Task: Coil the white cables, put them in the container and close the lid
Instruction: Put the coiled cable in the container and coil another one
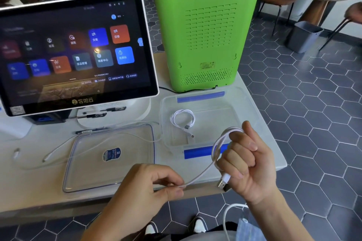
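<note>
My right hand [248, 164] grips the loops of a white cable [201, 175] above the table's front edge, its USB plug [224, 181] hanging below the fingers. My left hand [152, 184] pinches the same cable's free run, stretched between both hands. A coiled white cable [183, 120] lies inside the clear container [166, 103] with blue clips. The container's clear lid [109, 160] lies flat to its left. Another white cable [58, 148] lies loose across the lid and the table at left.
A touchscreen terminal [74, 53] stands at the back left with pens [92, 116] under it. A green machine [205, 31] stands behind the container. The white table [270, 154] ends right of the container. A thin white cord [227, 219] hangs by my lap.
</note>
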